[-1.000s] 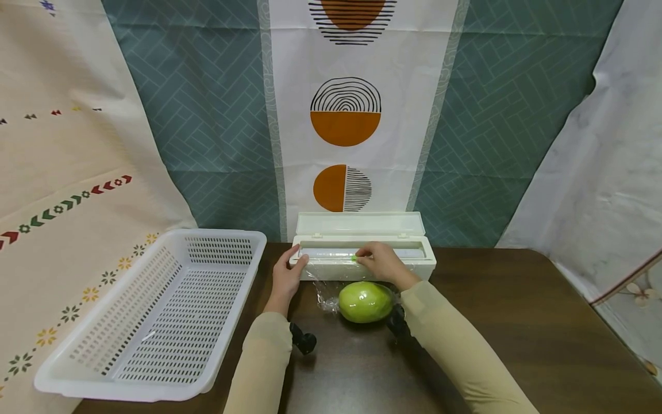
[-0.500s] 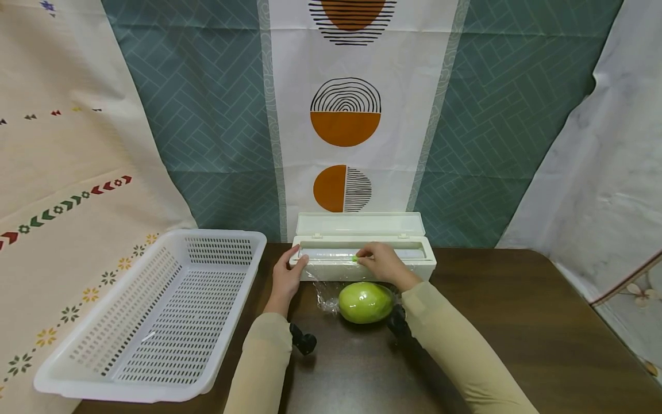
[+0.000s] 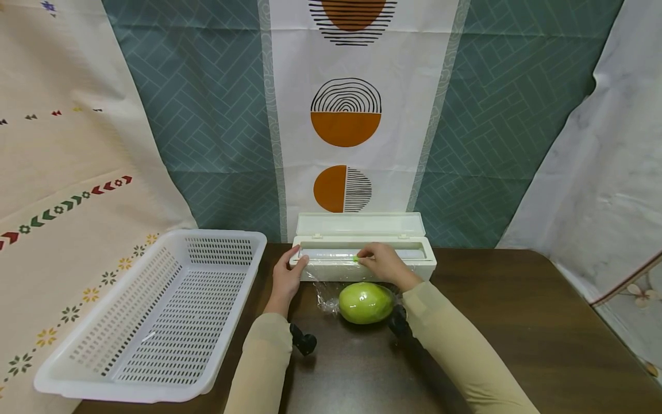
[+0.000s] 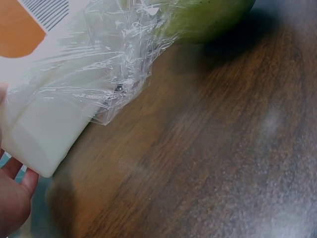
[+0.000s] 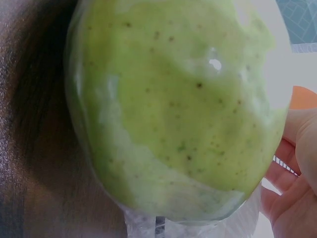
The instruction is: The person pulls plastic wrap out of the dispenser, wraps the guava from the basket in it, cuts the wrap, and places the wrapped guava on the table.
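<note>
Left hand [image 3: 283, 282] is gripping the left end of the white box [image 3: 336, 270]; right hand [image 3: 387, 266] is pinching the green slider [image 3: 355, 259] along its front. Fruit [image 3: 364, 303] in clear film [image 3: 326, 298] is lying on the desk [image 3: 517, 322], just before the box.

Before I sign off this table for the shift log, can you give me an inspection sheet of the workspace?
Surface: dark wood-grain table, glossy in places.
Job's things: white box, lid open, roll inside; clear film runs from it to the film-covered green fruit.
Clutter: white perforated basket at left, small pale strip inside.
Hands: left hand grips the box's left end; right hand pinches a green tab at its front edge.
Cables: nothing seen.
Surroundings: patterned cloths behind and at left.
</note>
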A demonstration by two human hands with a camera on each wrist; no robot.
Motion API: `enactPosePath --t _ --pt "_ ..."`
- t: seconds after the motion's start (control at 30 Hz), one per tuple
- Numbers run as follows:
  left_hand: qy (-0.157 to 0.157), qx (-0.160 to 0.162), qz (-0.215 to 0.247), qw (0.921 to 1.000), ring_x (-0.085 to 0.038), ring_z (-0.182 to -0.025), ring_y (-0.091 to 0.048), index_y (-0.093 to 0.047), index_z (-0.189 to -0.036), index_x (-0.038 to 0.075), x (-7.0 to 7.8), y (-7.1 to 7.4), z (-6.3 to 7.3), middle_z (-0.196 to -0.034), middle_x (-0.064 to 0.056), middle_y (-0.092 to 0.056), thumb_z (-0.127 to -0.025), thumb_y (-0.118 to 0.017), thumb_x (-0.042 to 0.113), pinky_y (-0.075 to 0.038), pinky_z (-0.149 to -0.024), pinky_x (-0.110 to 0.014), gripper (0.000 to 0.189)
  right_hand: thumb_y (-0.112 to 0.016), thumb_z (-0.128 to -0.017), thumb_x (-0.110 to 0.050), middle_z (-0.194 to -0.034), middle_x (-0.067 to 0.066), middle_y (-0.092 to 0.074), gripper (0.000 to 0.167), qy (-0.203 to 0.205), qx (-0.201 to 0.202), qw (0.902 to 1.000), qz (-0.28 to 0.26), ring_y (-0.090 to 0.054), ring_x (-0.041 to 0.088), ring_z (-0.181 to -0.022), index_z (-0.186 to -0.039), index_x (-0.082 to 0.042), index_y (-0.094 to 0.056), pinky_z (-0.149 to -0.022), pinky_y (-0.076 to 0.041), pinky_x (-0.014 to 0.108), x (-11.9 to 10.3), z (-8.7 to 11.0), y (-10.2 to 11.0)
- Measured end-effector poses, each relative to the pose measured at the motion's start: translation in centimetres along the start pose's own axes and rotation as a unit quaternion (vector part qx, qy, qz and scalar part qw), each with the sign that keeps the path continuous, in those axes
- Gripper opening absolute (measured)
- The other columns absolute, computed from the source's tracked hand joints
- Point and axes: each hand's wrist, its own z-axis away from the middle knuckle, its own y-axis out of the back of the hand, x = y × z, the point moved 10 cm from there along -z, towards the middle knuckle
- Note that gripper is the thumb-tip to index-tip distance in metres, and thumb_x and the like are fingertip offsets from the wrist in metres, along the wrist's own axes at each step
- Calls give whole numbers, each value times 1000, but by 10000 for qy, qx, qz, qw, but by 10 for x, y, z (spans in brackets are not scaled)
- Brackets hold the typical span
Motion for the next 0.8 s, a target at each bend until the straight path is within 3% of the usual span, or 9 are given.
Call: enactPosePath --t 0.43,0.8 --pt "-80 86 39 9999 -28 -127 -45 -54 -133 9 3 1 0 -143 -16 -45 -88 -66 16 -39 -106 -44 47 -61 -92 -15 -104 13 -68 19 70 39 10000 17 -63 28 -101 -104 -3 -69 -86 -51 41 0 1 1" --pt "34 88 -21 10000 -29 -128 -44 -54 -134 11 -2 1 -1 -143 -15 -44 -89 -66 19 -38 -106 -44 47 -62 -91 -14 -103 13 -69 18 142 40 9999 -2 -63 28 -100 -103 -3 -70 -87 -51 41 1 1 2"
